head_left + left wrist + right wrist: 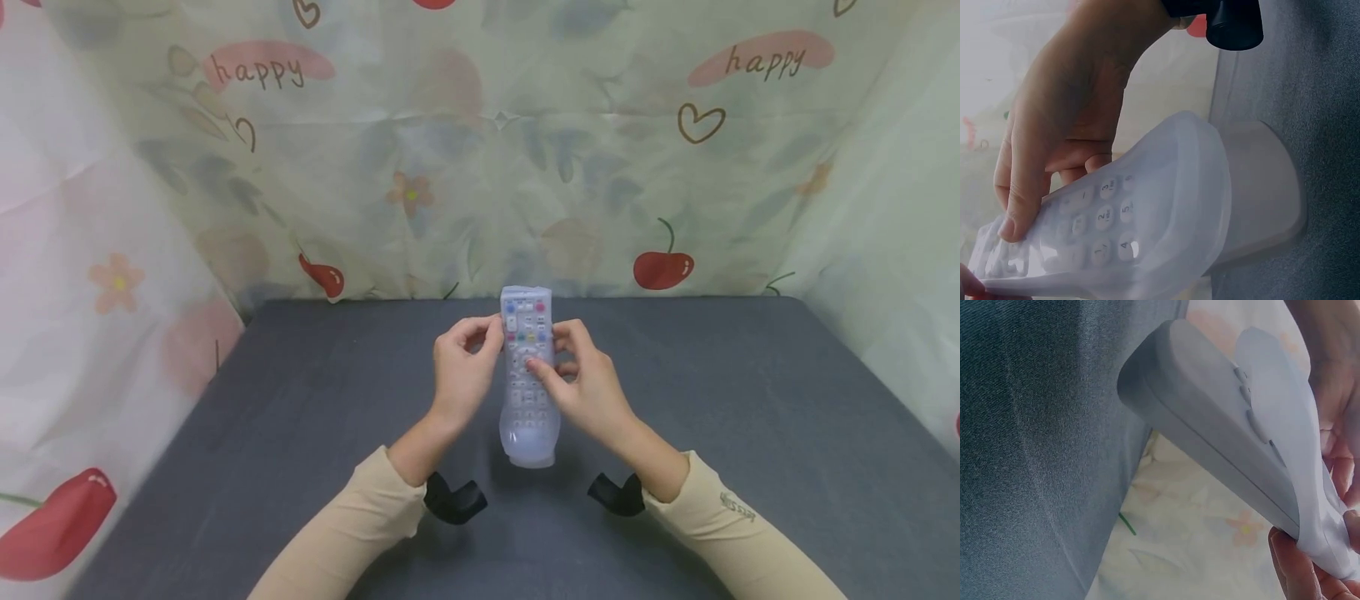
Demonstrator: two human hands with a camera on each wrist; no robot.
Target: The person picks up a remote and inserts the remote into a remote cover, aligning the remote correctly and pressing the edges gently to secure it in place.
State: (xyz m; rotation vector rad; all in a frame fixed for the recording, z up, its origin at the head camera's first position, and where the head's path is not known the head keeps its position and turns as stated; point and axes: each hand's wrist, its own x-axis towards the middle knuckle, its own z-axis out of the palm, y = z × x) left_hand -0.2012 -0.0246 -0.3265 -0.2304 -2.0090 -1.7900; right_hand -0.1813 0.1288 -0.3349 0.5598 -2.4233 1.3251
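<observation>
A white remote control stands tilted up over the table, its buttoned face toward the head camera. Around it sits a translucent, soft-looking cover. The cover's lower end gapes off the face, and the remote's bare lower end sticks out, as the right wrist view shows. At the upper left edge, my left hand pinches the cover between thumb and fingertips. My right hand grips the covered remote from the right, thumb on the buttons and fingers behind. In the left wrist view the left fingertips barely show.
Under the hands lies a dark grey table. A printed cloth with cherries and flowers hangs behind it and along both sides. Black wrist mounts stick out below each wrist, close to the remote's lower end.
</observation>
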